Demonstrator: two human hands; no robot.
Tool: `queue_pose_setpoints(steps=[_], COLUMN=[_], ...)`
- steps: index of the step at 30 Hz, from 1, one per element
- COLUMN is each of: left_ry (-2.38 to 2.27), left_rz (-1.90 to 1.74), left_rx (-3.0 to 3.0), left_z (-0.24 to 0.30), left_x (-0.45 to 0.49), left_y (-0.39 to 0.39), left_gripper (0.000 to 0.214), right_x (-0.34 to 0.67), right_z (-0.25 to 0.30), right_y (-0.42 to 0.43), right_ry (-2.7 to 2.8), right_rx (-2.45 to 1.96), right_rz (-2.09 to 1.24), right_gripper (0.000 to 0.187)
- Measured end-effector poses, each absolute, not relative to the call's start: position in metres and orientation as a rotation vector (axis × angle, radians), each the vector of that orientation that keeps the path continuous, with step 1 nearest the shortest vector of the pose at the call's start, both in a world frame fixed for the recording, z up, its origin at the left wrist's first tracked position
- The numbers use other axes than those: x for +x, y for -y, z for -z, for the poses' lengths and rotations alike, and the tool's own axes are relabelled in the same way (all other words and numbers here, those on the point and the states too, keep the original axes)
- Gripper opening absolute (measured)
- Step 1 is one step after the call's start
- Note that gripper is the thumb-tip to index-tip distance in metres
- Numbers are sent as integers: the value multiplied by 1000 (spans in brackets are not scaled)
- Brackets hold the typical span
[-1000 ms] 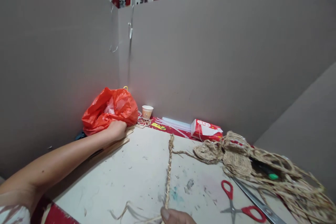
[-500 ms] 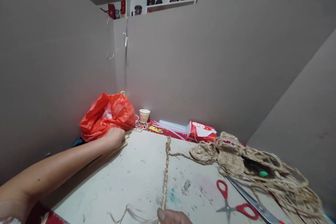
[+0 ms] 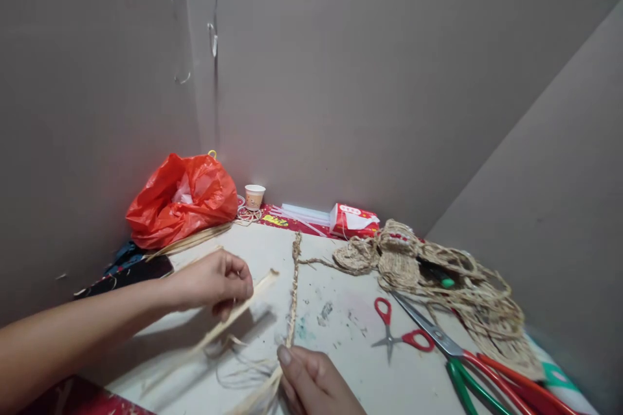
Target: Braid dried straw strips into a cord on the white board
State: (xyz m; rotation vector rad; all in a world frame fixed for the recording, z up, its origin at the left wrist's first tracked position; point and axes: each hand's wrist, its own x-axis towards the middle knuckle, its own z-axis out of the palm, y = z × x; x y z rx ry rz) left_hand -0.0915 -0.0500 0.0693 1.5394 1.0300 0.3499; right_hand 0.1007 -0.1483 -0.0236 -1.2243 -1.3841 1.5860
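Note:
My left hand is closed on a pale, flat straw strip, which slants above the table and is smeared by motion at its lower end. My right hand pinches the near end of a braided straw cord that lies straight away from me on the white tabletop. Loose pale strands fan out from under the right fingers toward the left. More straw strips lie beside the red plastic bag, beyond my left hand.
Small red-handled scissors and larger metal shears lie to the right. A heap of braided straw pieces covers the right side. At the back stand a paper cup and a red tissue pack, before grey partitions.
My left hand has come away from beside the red bag toward me, bringing a straw strip. The view has tilted down, showing more of my right hand and the shears.

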Motion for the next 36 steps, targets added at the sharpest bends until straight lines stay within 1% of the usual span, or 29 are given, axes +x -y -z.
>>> queue_pose_setpoints(steps=[7, 13, 18, 24, 29, 36], left_ry=[-910, -950, -990, -1033, -1027, -948], left_rz=[-236, -227, -314, -326, -332, -453], left_rx=[1376, 1391, 1556, 1619, 1561, 1415], left_z=[-47, -37, -34, -34, -39, -30], left_x=[-70, -69, -65, -63, -60, -59], left_y=[86, 89, 91, 96, 100, 106], left_gripper=[12, 9, 6, 4, 4, 7], right_x=[97, 97, 97, 95, 93, 92], right_z=[13, 14, 11, 9, 7, 10], right_y=[152, 152, 155, 154, 154, 156], right_ry=[1369, 1393, 1382, 1393, 1357, 1281], right_rx=[-1214, -1169, -1231, -1271, -1298, -1301], right_rz=[-1423, -1446, -1421, -1448, -1477, -1496], right_gripper=[53, 53, 49, 46, 46, 44])
